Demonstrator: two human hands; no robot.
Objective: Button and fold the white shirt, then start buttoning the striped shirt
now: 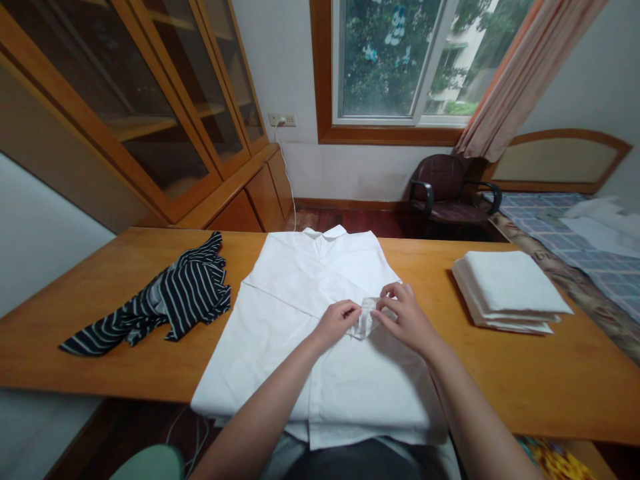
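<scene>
A white shirt (285, 347) lies spread on the wooden table, its collar at the far edge and its hem hanging over the near edge. Over its middle, my left hand (339, 325) pinches one side of a shirt cuff (368, 319). Opposite it, my right hand (404, 315) has its thumb and fingers on the cuff's other side. The cuff looks slightly raised and crumpled between both hands. Part of the sleeve behind my right hand is hidden.
The wooden table (415, 257) bears a crumpled black-and-white striped garment (193, 293) at left and a stack of folded white cloth (510, 287) at right. Beyond stand a glass-door cabinet (220, 167), an armchair (445, 183) and a bed (565, 213). A green stool (150, 463) is at lower left.
</scene>
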